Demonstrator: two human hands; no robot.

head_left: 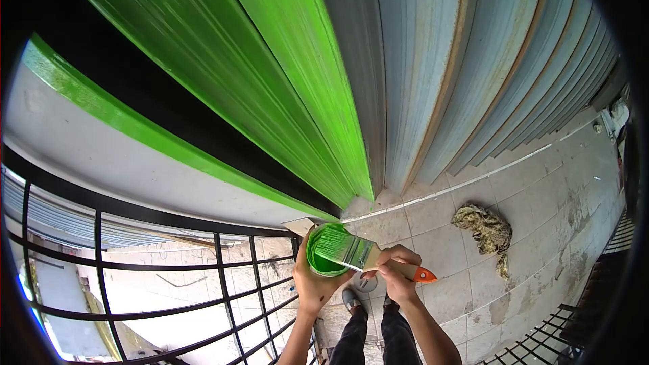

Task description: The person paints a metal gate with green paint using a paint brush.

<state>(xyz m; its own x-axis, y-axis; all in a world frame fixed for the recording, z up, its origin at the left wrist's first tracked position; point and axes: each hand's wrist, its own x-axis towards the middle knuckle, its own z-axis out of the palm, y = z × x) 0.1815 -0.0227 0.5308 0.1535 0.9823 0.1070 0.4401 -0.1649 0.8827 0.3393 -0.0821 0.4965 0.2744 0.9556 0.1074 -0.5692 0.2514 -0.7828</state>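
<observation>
Charging the brush (pixel 357 254) seemed the step: right hand (pixel 399 280) closed on its handle (pixel 414 272), left hand (pixel 314 288) wrapped round the paint tin (pixel 330 274), bristles (pixel 332 242) across its mouth. Called for a level tin and a light wipe on its edge, sparing the floor (pixel 433 230) drips.

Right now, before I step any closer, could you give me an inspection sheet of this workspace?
Surface: tiled floor, with dark stains towards the right.
Job's things: paint can, green inside; broad brush, with green on its bristles, which are at the can's mouth.
Clutter: crumpled, stained cloth on the floor.
Hands: left hand holds the can; right hand grips the brush by its handle.
Cables: none certain; a thin dark strand beyond the black grille might be wire.
Surroundings: green panels beside grey panels; the grille stands at the left.
</observation>
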